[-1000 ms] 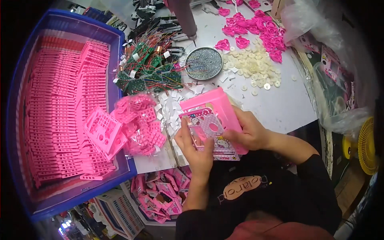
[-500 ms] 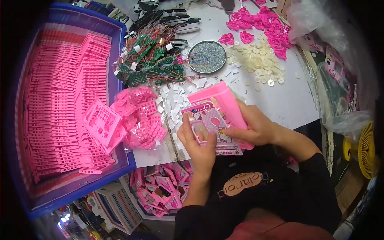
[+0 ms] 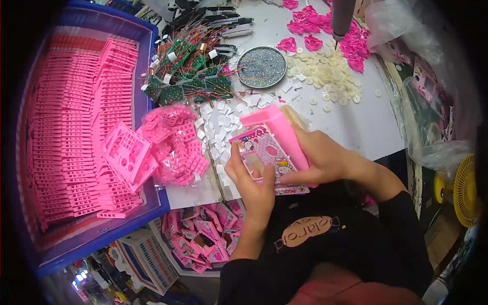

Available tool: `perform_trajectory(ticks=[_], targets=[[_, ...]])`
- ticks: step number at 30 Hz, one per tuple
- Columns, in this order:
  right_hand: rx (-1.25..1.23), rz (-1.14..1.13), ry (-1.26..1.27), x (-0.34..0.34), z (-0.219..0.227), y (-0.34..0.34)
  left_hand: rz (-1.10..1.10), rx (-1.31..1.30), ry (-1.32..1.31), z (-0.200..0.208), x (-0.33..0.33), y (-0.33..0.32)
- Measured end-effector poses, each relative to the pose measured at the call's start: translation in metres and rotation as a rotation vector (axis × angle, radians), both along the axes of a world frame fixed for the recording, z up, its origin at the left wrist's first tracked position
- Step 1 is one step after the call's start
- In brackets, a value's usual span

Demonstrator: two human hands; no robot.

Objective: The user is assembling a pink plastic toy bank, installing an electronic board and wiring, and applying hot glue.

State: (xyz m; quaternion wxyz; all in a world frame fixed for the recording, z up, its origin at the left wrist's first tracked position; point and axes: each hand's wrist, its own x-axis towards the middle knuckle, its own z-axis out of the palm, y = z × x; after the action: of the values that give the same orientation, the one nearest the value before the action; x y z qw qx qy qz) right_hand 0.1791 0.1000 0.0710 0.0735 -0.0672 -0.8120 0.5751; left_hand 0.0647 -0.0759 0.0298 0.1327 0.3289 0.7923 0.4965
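My left hand (image 3: 255,192) is closed on a flat printed cartoon panel (image 3: 262,143) with round and rectangular cutouts, in front of my chest. My right hand (image 3: 328,158) is wrapped round a bright pink plastic shell (image 3: 284,133) behind the panel, and its thumb presses near the panel's lower right edge. The two pieces overlap at a slight angle; whether they are joined I cannot tell. My right fingers are mostly hidden under the shell. Small white squares (image 3: 222,122) lie scattered on the table beside the panel.
A blue crate (image 3: 161,101) of stacked pink frames is at left, a bag of pink keypads (image 3: 180,147) beside it. Wired green circuit boards (image 3: 193,84), a round tin of screws (image 3: 262,67), pale discs (image 3: 330,76) and pink parts lie behind. A screwdriver (image 3: 342,18) hangs overhead. A bin of pink pieces (image 3: 203,239) sits below.
The pink shell has turned slightly behind the panel, and my right thumb has shifted down along the panel. The hanging screwdriver has come lower into view.
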Motion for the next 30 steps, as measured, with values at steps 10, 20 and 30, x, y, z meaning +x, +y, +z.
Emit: perform_trajectory(ticks=[10,20,30], targets=[[-0.788,-0.014,-0.108,-0.008,-0.029,0.005,0.077,0.293,-0.555,-0.021,-0.039,0.0],[-0.879,-0.097,0.145,0.011,-0.033,-0.014,0.24,0.56,-0.52,-0.023,-0.041,0.017],[-0.655,-0.153,-0.076,0.009,-0.037,-0.013,0.294,0.457,-0.708,-0.012,-0.054,0.008]])
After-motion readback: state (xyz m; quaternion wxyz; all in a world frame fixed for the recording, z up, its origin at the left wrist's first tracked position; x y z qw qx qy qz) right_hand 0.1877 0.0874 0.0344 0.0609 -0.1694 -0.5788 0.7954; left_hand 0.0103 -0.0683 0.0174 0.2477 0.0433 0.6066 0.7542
